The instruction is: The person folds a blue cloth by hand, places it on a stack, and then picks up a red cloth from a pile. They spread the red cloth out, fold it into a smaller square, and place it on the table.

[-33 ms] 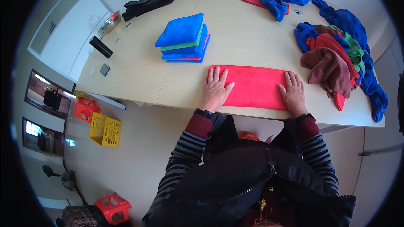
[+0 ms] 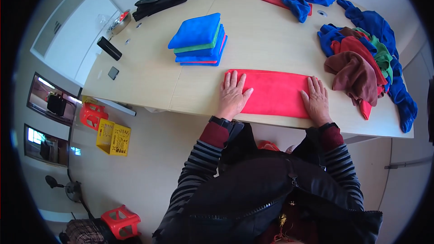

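A red cloth (image 2: 275, 94), folded into a long flat rectangle, lies along the near edge of the table. On its left end my left hand (image 2: 232, 96) rests flat, fingers stretched out and thumb apart. My right hand (image 2: 317, 101) lies the same way over the right end. Beyond the cloth, to the left, stands a neat stack of folded cloths (image 2: 195, 34), mostly blue with some green and red. To the right is a loose heap of crumpled cloths (image 2: 355, 70) in brown, red, blue and green.
More crumpled cloths (image 2: 294, 7) lie at the far right. A black bag (image 2: 169, 1) sits at the back, a black cylinder (image 2: 109, 48) and a phone (image 2: 113, 72) at the left. On the floor are a yellow crate (image 2: 113, 138) and red stools (image 2: 121, 222).
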`<state>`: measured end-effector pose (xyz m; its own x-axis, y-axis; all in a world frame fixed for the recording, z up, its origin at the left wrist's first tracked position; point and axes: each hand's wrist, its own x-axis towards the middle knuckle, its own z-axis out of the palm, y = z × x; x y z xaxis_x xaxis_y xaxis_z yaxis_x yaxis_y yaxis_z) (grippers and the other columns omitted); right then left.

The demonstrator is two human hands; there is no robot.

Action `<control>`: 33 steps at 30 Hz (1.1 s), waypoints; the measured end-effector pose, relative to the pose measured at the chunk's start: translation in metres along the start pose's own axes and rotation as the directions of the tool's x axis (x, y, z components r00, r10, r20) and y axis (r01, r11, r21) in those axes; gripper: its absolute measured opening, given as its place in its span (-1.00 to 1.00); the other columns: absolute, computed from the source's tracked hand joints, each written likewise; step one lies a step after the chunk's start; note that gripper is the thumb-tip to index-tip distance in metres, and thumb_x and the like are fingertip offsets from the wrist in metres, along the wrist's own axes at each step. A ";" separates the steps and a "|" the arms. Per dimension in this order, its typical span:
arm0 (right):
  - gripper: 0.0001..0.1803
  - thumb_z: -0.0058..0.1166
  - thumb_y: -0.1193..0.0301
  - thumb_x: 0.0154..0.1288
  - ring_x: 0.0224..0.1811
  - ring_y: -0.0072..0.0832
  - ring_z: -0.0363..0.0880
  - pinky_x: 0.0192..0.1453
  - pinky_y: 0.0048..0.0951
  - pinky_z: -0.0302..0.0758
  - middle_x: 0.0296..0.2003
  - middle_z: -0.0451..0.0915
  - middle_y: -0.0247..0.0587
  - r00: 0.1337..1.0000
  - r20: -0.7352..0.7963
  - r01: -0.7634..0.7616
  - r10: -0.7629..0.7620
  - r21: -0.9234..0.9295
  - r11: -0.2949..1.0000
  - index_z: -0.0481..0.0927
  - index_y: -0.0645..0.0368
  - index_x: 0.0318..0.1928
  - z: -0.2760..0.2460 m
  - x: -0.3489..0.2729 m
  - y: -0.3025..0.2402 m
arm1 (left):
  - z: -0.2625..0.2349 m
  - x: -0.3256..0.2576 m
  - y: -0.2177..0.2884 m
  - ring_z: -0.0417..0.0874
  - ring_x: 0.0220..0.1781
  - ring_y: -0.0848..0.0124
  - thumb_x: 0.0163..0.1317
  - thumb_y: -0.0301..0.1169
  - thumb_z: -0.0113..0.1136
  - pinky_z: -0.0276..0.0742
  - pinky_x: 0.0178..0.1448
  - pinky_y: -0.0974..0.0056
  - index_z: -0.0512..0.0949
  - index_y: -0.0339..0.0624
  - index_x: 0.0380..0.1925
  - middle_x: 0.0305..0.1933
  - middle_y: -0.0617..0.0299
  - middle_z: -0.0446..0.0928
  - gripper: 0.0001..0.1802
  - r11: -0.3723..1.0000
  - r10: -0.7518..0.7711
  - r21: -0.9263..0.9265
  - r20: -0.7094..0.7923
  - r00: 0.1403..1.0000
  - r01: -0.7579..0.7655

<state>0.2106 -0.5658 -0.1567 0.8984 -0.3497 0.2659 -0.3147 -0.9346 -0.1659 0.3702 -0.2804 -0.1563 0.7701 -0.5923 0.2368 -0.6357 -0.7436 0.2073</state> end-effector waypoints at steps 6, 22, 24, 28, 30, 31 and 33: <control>-0.31 -0.15 0.03 0.56 0.59 -0.02 0.08 0.62 -0.05 0.02 0.54 0.18 -0.01 1.000 0.000 -0.026 0.026 -0.005 1.000 0.23 0.17 0.52 -0.003 -0.011 0.002 | -0.006 -0.010 0.003 -0.06 0.69 -0.02 0.50 0.15 -0.11 -0.08 0.65 -0.14 0.19 -0.03 0.55 0.64 -0.09 0.04 -0.23 0.998 -0.022 0.058 0.029 0.999 0.020; -0.33 -0.06 0.11 0.52 0.59 0.01 0.08 0.63 0.00 0.01 0.52 0.20 0.02 1.000 -0.003 -0.012 0.012 -0.168 0.986 0.26 0.14 0.50 -0.025 -0.025 -0.006 | -0.015 -0.020 0.015 -0.04 0.68 -0.03 0.49 0.13 -0.07 -0.13 0.63 -0.26 0.23 -0.05 0.53 0.64 -0.10 0.05 -0.25 0.999 -0.007 0.054 -0.002 1.000 0.007; -0.34 -0.05 0.12 0.51 0.59 0.01 0.08 0.63 0.01 0.01 0.51 0.21 0.03 1.000 -0.009 0.029 -0.030 -0.111 0.993 0.27 0.14 0.50 -0.034 -0.022 -0.026 | -0.019 -0.023 0.025 -0.02 0.68 -0.04 0.48 0.09 -0.02 -0.15 0.62 -0.32 0.25 -0.05 0.52 0.62 -0.09 0.08 -0.26 0.992 0.037 0.124 -0.068 0.997 -0.029; -0.34 -0.03 0.14 0.50 0.59 0.01 0.08 0.63 0.03 0.00 0.50 0.22 0.03 0.987 -0.003 0.159 -0.159 0.035 0.987 0.28 0.14 0.49 -0.035 -0.016 -0.078 | -0.016 -0.021 0.051 0.03 0.66 -0.03 0.48 0.06 -0.01 -0.14 0.61 -0.32 0.27 -0.07 0.50 0.61 -0.06 0.13 -0.28 0.989 0.148 -0.007 -0.059 0.987 -0.149; -0.35 -0.05 0.13 0.51 0.60 -0.01 0.06 0.64 0.04 -0.02 0.51 0.21 0.01 0.969 0.035 0.242 -0.246 0.098 0.965 0.28 0.14 0.49 -0.029 -0.013 -0.095 | -0.010 -0.021 0.053 0.04 0.66 -0.02 0.48 0.06 -0.01 -0.13 0.61 -0.32 0.28 -0.07 0.50 0.60 -0.05 0.13 -0.29 0.987 0.158 -0.006 -0.043 0.986 -0.159; -0.35 -0.05 0.13 0.51 0.60 -0.01 0.06 0.64 0.04 -0.02 0.51 0.21 0.01 0.968 0.026 0.246 -0.250 0.096 0.964 0.28 0.14 0.49 -0.024 -0.012 -0.096 | -0.007 -0.021 0.053 0.05 0.65 -0.01 0.48 0.05 -0.01 -0.12 0.61 -0.31 0.28 -0.07 0.50 0.60 -0.03 0.14 -0.29 0.986 0.168 -0.006 -0.021 0.986 -0.168; -0.35 -0.06 0.12 0.51 0.61 -0.03 0.05 0.65 0.05 -0.04 0.52 0.21 -0.03 0.963 0.053 0.257 -0.263 0.101 0.961 0.28 0.12 0.50 -0.012 -0.013 -0.101 | -0.004 -0.022 0.051 0.07 0.65 0.00 0.48 0.05 -0.01 -0.11 0.61 -0.31 0.29 -0.06 0.49 0.60 -0.02 0.15 -0.30 0.984 0.176 -0.002 -0.005 0.984 -0.176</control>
<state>0.2268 -0.4678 -0.1318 0.9645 -0.0876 0.2493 -0.0408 -0.9815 -0.1868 0.3207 -0.3040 -0.1468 0.6457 -0.7126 0.2744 -0.7616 -0.6270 0.1641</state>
